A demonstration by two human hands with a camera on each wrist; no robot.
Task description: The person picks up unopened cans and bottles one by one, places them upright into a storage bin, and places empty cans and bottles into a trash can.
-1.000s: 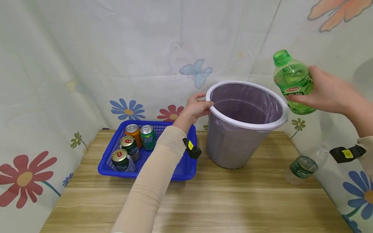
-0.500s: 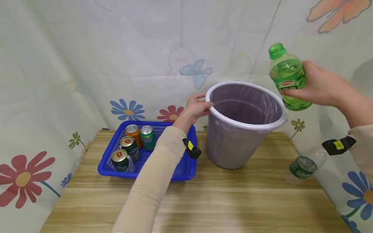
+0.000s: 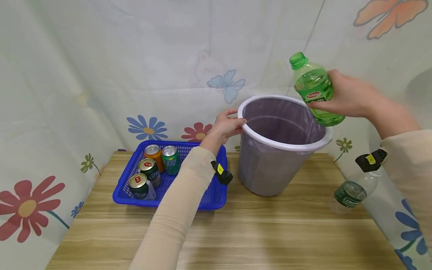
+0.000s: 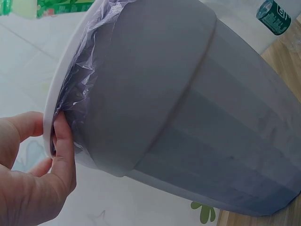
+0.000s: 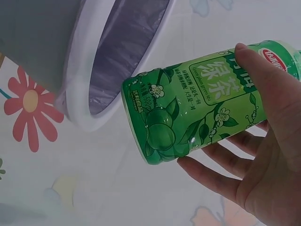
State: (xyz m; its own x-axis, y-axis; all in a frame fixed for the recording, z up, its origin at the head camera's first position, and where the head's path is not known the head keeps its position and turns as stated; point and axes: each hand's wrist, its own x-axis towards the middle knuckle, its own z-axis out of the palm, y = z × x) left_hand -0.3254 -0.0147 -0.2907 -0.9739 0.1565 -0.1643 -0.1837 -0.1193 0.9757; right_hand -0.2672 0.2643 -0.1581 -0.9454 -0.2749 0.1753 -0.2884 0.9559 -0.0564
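A grey trash bin with a white rim and a clear purplish liner stands tilted on the table. My left hand pinches the left side of its rim; in the left wrist view the fingers curl behind the rim against the liner. My right hand grips a green tea bottle around its middle, above the right side of the bin's opening. The bottle has no cap and leans to the left with its neck up. Its printed label and base show in the right wrist view.
A blue plastic basket on the left holds several drink cans. A clear bottle with a green label lies on the wooden table at the right, by the wall. Flower-printed cloth hangs behind.
My right hand has carried the green tea bottle leftward, from beside the bin to over its right rim. My left hand has stayed on the rim.
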